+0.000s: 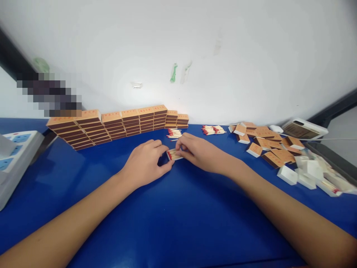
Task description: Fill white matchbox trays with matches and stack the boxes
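Bare left forearm (86, 208) and right forearm (275, 195) slanting inward, left hand (146, 162) back upward, thumb and fingers curved apart, right hand (198, 149) near it, fingers bent downward.

We see a big white wall (251, 67) standing behind a blue table (167, 227). On the wall we can spot a green smudge (173, 72), a thin pale smear (186, 72) next to it, and a small whitish mark (136, 85) to the left. A dark bar (12, 54) slants down on our left, and another dark bar (333, 114) slants on our right. Bright light makes the table top look shiny.
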Demonstrator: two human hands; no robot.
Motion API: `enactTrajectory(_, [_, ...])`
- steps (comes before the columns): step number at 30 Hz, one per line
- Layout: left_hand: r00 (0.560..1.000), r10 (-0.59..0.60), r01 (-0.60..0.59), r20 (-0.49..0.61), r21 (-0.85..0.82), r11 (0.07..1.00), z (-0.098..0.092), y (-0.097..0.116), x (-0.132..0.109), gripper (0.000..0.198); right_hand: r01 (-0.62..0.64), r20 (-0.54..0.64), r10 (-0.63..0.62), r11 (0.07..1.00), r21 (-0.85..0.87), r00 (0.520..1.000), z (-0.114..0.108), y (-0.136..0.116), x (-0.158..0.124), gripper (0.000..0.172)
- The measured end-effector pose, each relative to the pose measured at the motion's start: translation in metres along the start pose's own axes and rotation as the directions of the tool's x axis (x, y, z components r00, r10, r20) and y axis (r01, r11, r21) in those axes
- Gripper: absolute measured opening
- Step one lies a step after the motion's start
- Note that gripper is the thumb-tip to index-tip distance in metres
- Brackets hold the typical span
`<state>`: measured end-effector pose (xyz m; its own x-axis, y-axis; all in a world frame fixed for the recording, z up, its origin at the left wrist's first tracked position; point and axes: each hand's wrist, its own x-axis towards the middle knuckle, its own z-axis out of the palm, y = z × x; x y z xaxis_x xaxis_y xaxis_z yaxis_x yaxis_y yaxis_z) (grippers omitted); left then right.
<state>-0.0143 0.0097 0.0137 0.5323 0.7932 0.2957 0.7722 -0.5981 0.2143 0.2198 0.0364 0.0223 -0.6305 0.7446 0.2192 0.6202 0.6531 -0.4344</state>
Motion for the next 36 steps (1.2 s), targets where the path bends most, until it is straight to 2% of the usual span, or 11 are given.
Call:
enactTrajectory(4, [1.0,-0.004,0.004,0.006,-0.018,1.0,0.0,0.0,0.0,0.026,0.0,-0.191,0.008,0.999,0.04,0.982,0.004,0.024,0.013,0.007])
enactTrajectory(6, [1.0,-0.008,0.009,0.008,-0.018,1.0,0.001,0.0,0.0,0.026,-0.003,-0.219,0.007,1.0,0.016,0.976,0.007,0.035,0.017,0.01])
enactTrajectory(11, [1.0,-0.008,0.008,0.011,-0.003,1.0,0.0,0.001,-0.001,0.026,0.002,-0.199,-0.002,1.0,0.002,0.98,0.016,0.044,0.019,0.018])
enactTrajectory(16, [1.0,-0.012,0.012,0.012,0.0,1.0,0.0,0.001,-0.001,0.025,0.018,-0.209,-0.017,1.0,0.004,0.978,0.021,0.046,0.02,0.018])
enactTrajectory(36, [1.0,-0.011,0.011,0.018,0.003,1.0,-0.001,0.0,-0.001,0.026,-0.003,-0.191,-0.004,0.999,-0.037,0.982,0.023,0.044,0.022,0.019])
